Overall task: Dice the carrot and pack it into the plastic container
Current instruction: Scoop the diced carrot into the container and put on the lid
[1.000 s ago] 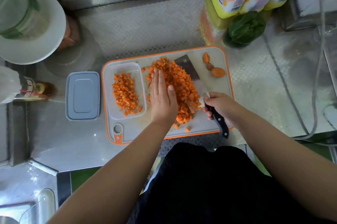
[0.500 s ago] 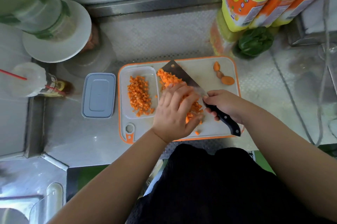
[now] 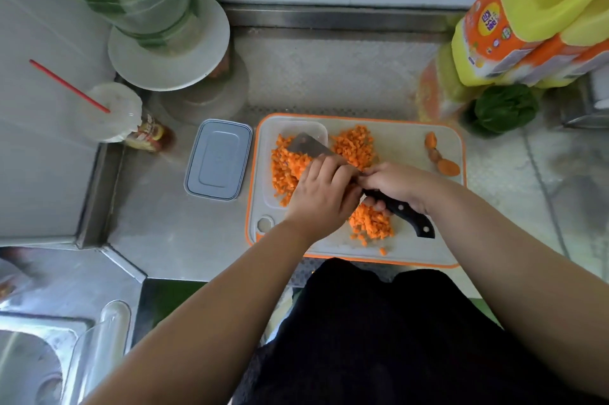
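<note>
Head view shows the diced orange carrot (image 3: 354, 144) split three ways: some cubes already lie in the clear rectangular plastic container (image 3: 313, 127) at the left end of the white, orange-rimmed cutting board (image 3: 405, 137), a heap sits just right of the container, and a smaller heap lies near the board's front edge. Over the container the left hand (image 3: 321, 197) cups curled fingers against the flat steel blade of the black-handled cleaver (image 3: 308, 147), apparently pushing a load of cubes off it. The right hand (image 3: 395, 185) has its fingers clamped round the handle.

Dicing looks finished; packing seems roughly a third done, with both heaps left to move and the grey-blue lid (image 3: 218, 163), lying on the steel counter left of the board, not yet fitted. Three carrot end pieces (image 3: 440, 157) lie at the board's right end. Yellow-and-orange bottles (image 3: 527, 15) and a green vegetable (image 3: 504, 107) stand far right, well apart; nothing blocks the container.
</note>
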Action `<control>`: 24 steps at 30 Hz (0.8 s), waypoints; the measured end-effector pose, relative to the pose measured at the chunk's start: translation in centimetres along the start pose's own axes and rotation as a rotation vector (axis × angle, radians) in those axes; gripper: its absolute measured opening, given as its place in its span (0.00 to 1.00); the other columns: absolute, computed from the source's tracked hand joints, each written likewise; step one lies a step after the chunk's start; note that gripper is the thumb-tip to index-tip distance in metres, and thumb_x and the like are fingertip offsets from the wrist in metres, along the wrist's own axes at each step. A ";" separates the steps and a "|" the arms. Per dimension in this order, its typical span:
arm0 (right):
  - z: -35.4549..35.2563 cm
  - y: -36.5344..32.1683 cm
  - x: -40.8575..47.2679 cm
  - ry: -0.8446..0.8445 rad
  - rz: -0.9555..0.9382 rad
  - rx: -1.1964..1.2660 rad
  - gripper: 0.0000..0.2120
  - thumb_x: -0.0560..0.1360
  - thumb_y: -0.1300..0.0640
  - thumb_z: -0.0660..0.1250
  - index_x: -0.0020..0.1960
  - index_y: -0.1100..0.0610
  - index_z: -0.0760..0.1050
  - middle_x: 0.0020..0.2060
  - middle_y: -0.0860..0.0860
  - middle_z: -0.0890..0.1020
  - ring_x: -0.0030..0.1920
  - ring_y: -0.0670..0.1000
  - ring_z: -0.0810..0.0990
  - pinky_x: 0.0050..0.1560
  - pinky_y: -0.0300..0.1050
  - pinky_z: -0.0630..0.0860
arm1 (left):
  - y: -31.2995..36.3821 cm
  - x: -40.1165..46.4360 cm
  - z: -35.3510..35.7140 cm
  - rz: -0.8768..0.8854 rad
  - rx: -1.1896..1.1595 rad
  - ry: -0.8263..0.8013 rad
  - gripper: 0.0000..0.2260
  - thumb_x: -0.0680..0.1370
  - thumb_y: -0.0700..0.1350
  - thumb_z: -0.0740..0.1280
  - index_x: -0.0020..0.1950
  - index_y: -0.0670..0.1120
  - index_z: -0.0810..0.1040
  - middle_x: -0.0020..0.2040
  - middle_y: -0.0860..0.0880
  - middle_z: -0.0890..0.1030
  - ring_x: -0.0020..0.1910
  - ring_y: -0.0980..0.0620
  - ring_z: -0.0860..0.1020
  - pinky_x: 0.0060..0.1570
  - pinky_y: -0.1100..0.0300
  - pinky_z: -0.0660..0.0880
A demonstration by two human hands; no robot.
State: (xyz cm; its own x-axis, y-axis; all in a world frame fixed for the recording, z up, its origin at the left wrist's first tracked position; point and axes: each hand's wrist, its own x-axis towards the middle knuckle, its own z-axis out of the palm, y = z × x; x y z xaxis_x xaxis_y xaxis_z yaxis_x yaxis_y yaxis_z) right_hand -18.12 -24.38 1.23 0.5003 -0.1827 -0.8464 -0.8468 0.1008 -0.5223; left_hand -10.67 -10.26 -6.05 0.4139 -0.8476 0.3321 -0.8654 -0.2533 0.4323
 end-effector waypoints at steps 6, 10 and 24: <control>0.0 -0.7 -0.3 0.039 0.040 -0.003 0.05 0.80 0.59 0.60 0.52 0.59 0.72 0.29 0.54 0.73 0.24 0.49 0.67 0.26 0.40 0.65 | -1.7 0.6 0.0 -0.037 0.044 0.026 0.07 0.81 0.43 0.58 0.51 0.42 0.75 0.48 0.43 0.76 0.45 0.45 0.68 0.46 0.54 0.66; -0.4 -0.9 -1.0 0.046 0.040 0.005 0.06 0.81 0.57 0.60 0.54 0.58 0.72 0.30 0.54 0.73 0.24 0.48 0.68 0.26 0.41 0.66 | -3.8 1.1 0.1 -0.210 0.162 -0.015 0.10 0.80 0.46 0.58 0.46 0.42 0.75 0.45 0.43 0.76 0.45 0.41 0.72 0.48 0.50 0.69; -0.8 0.2 -3.2 0.100 -0.020 -0.040 0.07 0.80 0.55 0.61 0.43 0.53 0.71 0.29 0.53 0.76 0.24 0.48 0.69 0.26 0.40 0.68 | -2.0 0.4 -3.4 -0.141 0.417 -0.387 0.34 0.71 0.46 0.48 0.79 0.53 0.59 0.79 0.47 0.60 0.77 0.38 0.59 0.75 0.40 0.55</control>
State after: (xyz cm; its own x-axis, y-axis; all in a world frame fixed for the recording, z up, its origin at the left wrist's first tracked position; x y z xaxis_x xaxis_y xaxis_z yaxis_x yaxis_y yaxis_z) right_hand -20.04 -24.55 3.93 0.4979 -0.2811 -0.8204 -0.8445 0.0578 -0.5324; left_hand -7.79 -8.54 -3.92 0.4682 -0.8809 -0.0691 -0.8797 -0.4720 0.0573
